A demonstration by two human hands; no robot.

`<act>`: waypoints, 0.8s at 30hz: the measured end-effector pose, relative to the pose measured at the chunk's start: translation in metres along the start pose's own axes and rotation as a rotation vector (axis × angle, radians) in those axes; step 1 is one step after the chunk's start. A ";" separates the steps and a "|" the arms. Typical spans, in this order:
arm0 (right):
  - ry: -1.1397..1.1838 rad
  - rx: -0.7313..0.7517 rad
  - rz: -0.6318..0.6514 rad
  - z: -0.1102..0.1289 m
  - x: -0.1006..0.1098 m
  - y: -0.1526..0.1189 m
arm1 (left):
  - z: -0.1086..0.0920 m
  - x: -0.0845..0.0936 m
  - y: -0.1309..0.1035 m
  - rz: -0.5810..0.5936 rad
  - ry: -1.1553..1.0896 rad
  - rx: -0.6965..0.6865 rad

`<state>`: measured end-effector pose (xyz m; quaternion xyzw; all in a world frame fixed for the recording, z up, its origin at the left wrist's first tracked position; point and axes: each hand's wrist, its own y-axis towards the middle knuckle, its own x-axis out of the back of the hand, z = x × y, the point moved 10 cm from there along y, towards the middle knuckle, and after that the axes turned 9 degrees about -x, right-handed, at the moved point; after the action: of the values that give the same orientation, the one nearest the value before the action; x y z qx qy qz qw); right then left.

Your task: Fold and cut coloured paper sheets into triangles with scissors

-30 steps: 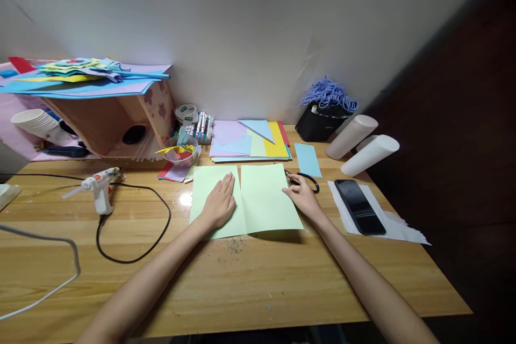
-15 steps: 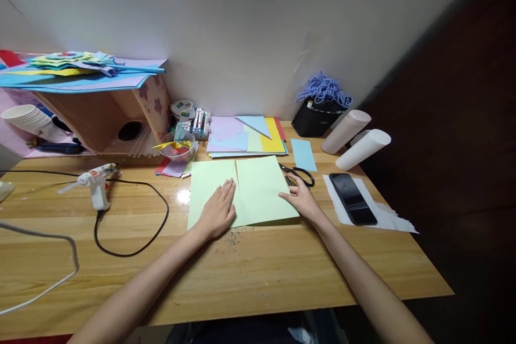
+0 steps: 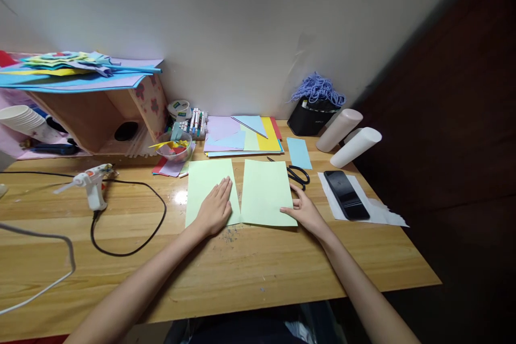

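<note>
Two pale green halves of paper lie before me, with a gap that narrows toward their near edge. Whether they are still joined there, I cannot tell. My left hand point(image 3: 216, 207) rests flat on the left half point(image 3: 205, 183), fingers stretched out. With thumb above and fingers at the edge, my right hand point(image 3: 304, 209) grips the lower right side of the right half point(image 3: 266, 191). Just beyond that hand lie black-handled scissors point(image 3: 299, 174), their blades partly hidden by the paper.
Behind the paper is a stack of coloured paper point(image 3: 223, 142). A glue gun point(image 3: 94, 185) with a looping cable stands at left, near a cardboard box point(image 3: 105, 118). On the right are a phone point(image 3: 345, 195), white rolls point(image 3: 357, 148) and a black holder point(image 3: 308, 118) with blue yarn.
The slit between the green halves has widened into a long gap reaching nearly to the near edge. My right hand has turned the right half clockwise; my left hand stays flat.
</note>
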<state>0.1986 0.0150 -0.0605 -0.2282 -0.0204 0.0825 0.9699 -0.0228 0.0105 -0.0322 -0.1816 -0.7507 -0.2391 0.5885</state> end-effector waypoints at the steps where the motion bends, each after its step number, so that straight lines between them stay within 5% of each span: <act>1: -0.007 -0.003 -0.016 -0.002 0.003 -0.002 | 0.000 0.000 0.000 0.000 -0.003 0.000; 6: 0.021 0.017 -0.162 -0.008 0.040 -0.013 | 0.000 0.000 0.000 -0.001 -0.048 0.001; 9: 0.071 0.054 -0.152 0.000 0.041 -0.019 | 0.001 0.007 -0.002 -0.028 -0.142 0.025; 16: 0.090 0.118 0.055 0.040 -0.037 -0.012 | 0.067 0.046 -0.041 -0.335 -0.296 0.465; 20: 0.063 0.064 0.250 0.033 -0.090 0.005 | 0.097 0.048 -0.063 -0.381 -0.302 0.609; 24: 0.059 0.056 0.348 0.028 -0.116 0.018 | 0.109 0.048 -0.073 -0.365 -0.278 0.678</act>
<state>0.0790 0.0238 -0.0436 -0.2033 0.0500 0.2429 0.9472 -0.1611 0.0126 -0.0176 0.1283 -0.8791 -0.0517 0.4561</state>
